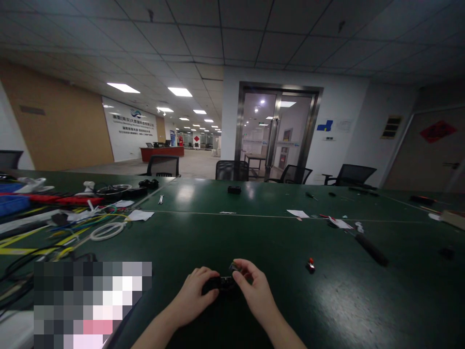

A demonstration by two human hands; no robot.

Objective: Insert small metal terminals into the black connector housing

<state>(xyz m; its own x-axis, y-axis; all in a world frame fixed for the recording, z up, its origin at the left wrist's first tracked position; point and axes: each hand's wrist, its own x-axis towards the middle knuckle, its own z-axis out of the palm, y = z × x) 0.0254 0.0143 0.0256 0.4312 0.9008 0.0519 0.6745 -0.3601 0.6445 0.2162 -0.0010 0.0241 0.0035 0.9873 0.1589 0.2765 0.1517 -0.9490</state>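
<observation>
Both of my hands meet over a small black part point(222, 282) low in the middle of the head view, just above the dark green table point(254, 232). My left hand point(194, 293) curls around the part's left end. My right hand point(254, 286) grips its right end, and its fingertips pinch a small shiny bit point(233, 266) on top of it. Most of the part is hidden by my fingers.
A small red-tipped piece point(310, 264) lies right of my hands, a black rod point(371, 249) farther right. Cables, white tubing point(107, 231) and blue bins point(12, 203) crowd the left. Paper scraps point(298, 213), a black block point(234, 189) and office chairs point(232, 170) lie beyond.
</observation>
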